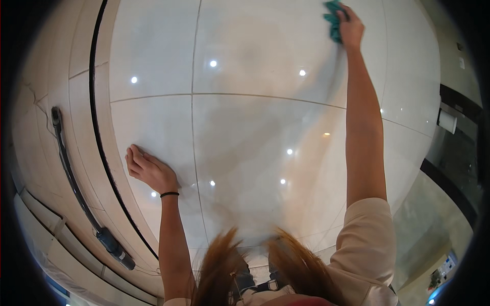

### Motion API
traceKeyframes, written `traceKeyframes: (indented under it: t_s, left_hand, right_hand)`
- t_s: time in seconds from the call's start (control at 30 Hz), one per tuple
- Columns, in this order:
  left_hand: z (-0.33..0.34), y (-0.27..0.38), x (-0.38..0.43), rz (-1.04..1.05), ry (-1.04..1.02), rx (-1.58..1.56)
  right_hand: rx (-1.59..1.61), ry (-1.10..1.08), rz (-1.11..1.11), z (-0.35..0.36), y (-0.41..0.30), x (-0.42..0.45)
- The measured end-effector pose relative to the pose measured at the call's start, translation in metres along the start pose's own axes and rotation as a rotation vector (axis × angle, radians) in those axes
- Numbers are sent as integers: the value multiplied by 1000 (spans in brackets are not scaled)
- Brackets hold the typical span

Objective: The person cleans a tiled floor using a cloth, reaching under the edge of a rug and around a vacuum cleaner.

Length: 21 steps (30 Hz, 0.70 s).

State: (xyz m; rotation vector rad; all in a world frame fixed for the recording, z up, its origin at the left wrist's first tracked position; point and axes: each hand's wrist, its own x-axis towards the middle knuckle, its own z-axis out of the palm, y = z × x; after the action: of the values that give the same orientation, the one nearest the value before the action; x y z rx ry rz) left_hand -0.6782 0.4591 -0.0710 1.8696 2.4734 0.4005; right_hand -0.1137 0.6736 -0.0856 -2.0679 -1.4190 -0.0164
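My right hand (353, 30) grips a crumpled green cloth (334, 23) at the top right. The arm is stretched far out over large glossy white tiles (237, 126), and the cloth lies against the tile surface or just over it; I cannot tell which. Lower on the left, my left hand (153, 170) rests on a tile, empty, its fingers loosely bent. A black band (169, 194) circles that wrist. Thin grout lines run between the tiles, and small bright lights reflect in them.
A black strip (95, 111) borders the tiles at left. Beyond it are pale planks (80, 99) and a long dark pole-like tool (72, 172) with a thick end and a thin wire. At right, a dark-framed opening (449, 187) holds a white cylindrical object (447, 121).
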Motion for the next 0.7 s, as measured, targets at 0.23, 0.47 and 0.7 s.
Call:
traceKeyframes:
  t_s: [0.23,0.47,0.7]
  left_hand:
    - [-7,-1,5,-37,-1,-1]
    - [-9,1,7,-105,-3,-13]
    - [-6,-4,4,-38,21,23]
  right_hand:
    - [373,-873,-524,-32,-166,-233]
    - [421,-278,-66,-58,-175,-228]
    - [310,-333,-84,-26,-177,-216]
